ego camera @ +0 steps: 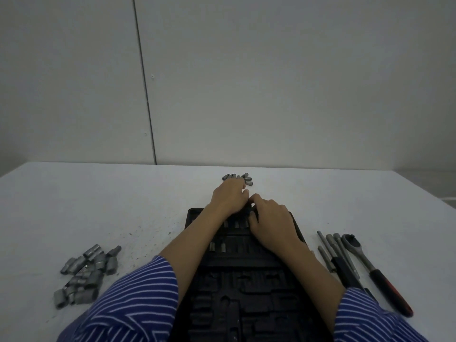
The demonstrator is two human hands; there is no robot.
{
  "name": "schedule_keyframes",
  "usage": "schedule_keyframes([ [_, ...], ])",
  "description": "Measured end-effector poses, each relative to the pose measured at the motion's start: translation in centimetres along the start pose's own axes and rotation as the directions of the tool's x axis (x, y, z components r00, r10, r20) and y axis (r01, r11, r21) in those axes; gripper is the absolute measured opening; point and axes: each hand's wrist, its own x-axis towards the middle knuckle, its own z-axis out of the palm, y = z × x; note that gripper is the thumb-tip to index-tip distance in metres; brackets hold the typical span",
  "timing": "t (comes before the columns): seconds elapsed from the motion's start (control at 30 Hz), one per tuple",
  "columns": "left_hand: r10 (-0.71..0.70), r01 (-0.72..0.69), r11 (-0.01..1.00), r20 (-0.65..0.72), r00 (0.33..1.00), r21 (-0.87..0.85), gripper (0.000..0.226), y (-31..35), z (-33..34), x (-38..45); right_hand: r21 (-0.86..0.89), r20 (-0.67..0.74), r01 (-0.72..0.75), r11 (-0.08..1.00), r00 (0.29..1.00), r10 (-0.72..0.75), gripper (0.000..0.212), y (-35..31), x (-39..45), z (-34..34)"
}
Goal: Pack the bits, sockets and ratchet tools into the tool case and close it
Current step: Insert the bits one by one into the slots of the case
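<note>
A black case (246,287) lies open at lower centre of the white table (61,198), a few bits (235,224) seated in its upper rows. The left hand (228,197) reaches past the case's far edge, fingers curled down at a small bit pile (240,178); whether it pinches one cannot be told. The right hand (270,218) rests on the case's upper right, fingers bent, its grip hidden. Sockets (85,272) heap at lower left. At lower right lie extension bars (330,250) and a ratchet (370,265) with a red-and-black handle. No writing is legible.
</note>
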Motion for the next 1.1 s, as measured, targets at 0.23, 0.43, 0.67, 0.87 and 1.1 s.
schedule_keyframes([
  [0.23,0.059,-0.059,0.998,0.030,0.998,-0.020,0.029,0.1,0.5,3.3,0.044,-0.025,0.015,0.999,1.000,-0.014,0.024,0.3,0.2,0.6],
  [0.43,0.095,-0.101,0.993,0.097,0.991,0.061,0.035,0.1,1.2,4.6,0.057,-0.035,0.025,0.998,0.999,-0.023,0.023,0.5,0.3,0.9],
  [0.67,0.115,-0.128,0.984,0.107,0.988,0.123,0.035,0.1,1.8,5.5,0.061,-0.033,0.015,0.998,0.999,-0.013,0.024,0.7,0.4,1.1],
  [0.87,0.136,-0.144,0.978,0.063,0.989,0.151,0.026,-0.1,1.7,5.3,0.073,-0.035,0.015,0.997,0.999,-0.012,0.024,0.7,0.4,1.1],
  [1.1,0.133,-0.139,0.978,0.049,0.990,0.154,0.029,0.1,1.5,4.9,0.069,-0.032,0.018,0.997,0.999,-0.016,0.026,0.6,0.4,1.0],
])
